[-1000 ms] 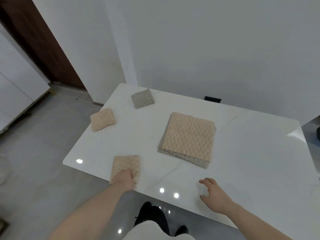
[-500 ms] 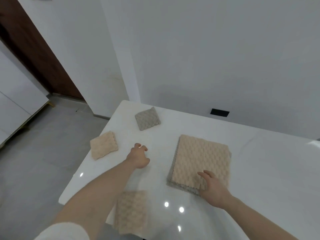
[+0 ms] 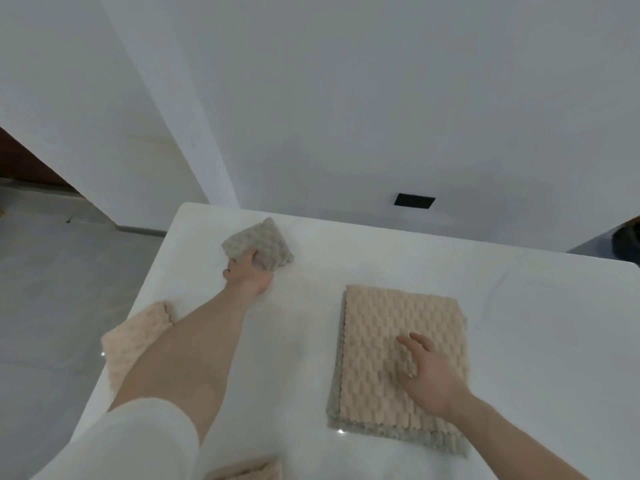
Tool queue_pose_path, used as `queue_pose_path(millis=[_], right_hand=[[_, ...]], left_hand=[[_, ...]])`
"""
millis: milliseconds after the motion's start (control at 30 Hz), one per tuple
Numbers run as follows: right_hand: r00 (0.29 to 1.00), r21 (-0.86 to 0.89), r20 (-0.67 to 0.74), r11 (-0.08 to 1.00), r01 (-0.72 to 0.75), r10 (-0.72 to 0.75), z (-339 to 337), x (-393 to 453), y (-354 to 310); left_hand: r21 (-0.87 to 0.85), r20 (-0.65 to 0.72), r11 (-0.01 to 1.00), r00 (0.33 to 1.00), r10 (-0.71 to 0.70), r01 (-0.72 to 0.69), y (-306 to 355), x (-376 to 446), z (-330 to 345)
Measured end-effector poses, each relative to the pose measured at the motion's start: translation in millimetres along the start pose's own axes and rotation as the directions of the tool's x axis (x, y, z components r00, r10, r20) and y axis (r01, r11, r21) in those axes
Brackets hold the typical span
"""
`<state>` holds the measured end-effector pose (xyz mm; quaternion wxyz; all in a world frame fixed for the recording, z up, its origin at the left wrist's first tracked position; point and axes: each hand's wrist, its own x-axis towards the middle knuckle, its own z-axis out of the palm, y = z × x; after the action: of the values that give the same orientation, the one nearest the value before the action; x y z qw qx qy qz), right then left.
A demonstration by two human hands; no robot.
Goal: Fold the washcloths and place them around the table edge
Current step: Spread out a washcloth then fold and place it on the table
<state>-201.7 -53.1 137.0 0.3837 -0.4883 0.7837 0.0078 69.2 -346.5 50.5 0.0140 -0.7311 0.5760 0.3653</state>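
Plainly, by label:

Surface: white marble-look surface [image 3: 304,341]; its left edge runs diagonally from the far left corner toward the near left, its far edge sits close to a white wall [image 3: 381,98].
Open room: bare top lies between the two arms and right of the stack, out to the far right corner; grey floor [image 3: 52,289] falls away beyond the left edge.
Left hand: left hand [image 3: 247,273] reaches far forward, fingers curled over the near side of the grey folded washcloth [image 3: 258,244], gripping it.
Grey folded washcloth: near the far left corner, a little in from both edges; whether it rests flat or is lifted I cannot tell.
Right hand: right hand [image 3: 427,372] lies palm down with fingers nearly straight and spread, pressing on the stack, grasping nothing.
Stack of unfolded washcloths [image 3: 398,362]: beige cloth on top, grey edges showing beneath at the left and near sides; right of centre, well apart from the left hand.
Beige folded washcloth [image 3: 133,344]: at the left edge, partly hidden under the left forearm.
Second beige folded washcloth [image 3: 246,471]: at the near edge, cut off by the frame, beside the white sleeve [image 3: 131,445].
Wall detail: dark rectangular plate [image 3: 414,201] low on the wall behind the far edge.
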Motion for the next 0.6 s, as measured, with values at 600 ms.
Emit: queue_pose_path(millis=[600], right_hand=[[0.99,0.087,-0.009,0.986,-0.139,0.14,32.9,-34.8,48.9]], left_hand=[[-0.083,-0.003,0.974,0.978,0.211,-0.21,88.7,-58.4,67.9]])
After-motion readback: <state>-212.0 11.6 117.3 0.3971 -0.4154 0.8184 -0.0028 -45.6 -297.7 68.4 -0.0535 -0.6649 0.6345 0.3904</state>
